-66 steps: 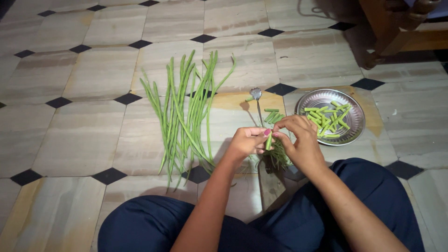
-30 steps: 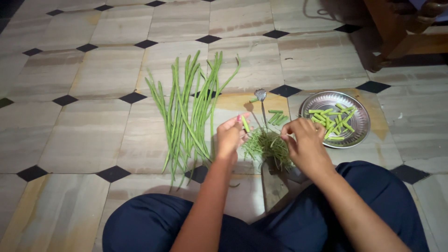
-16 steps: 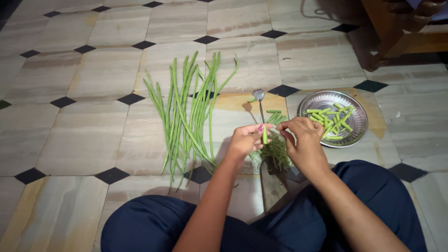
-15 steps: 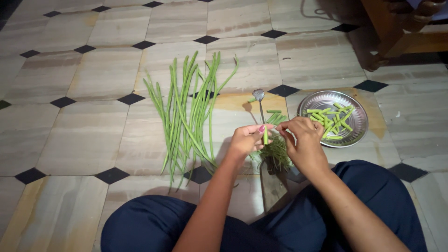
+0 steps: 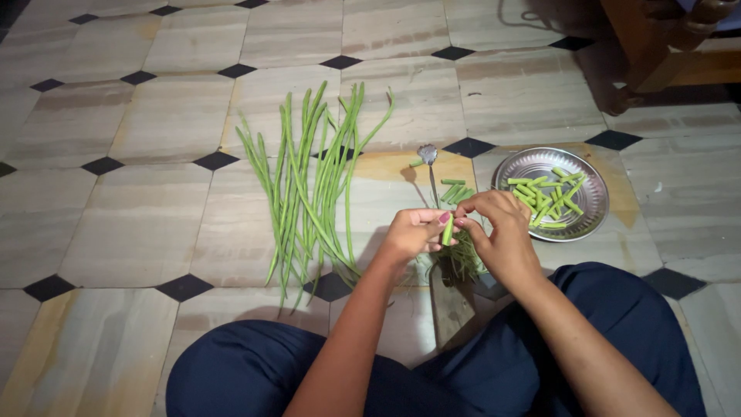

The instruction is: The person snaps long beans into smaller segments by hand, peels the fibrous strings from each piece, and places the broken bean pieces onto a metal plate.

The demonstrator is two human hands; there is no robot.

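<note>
My left hand and my right hand meet in front of me and pinch one short green bean piece between their fingertips. Under the hands lies a small heap of green trimmings beside an upright floor cutter with a metal blade. A few cut pieces lie on the floor by the blade. To the right a round steel plate holds several cut bean pieces. To the left, a bundle of long green beans lies spread on the tiled floor.
I sit on a beige tiled floor with black diamond insets, my legs in dark blue trousers folded at the bottom. Wooden furniture legs stand at the top right.
My left hand reached out towards the blade about a second ago, then came back to meet the right hand. Both now hold the bean piece close together.
</note>
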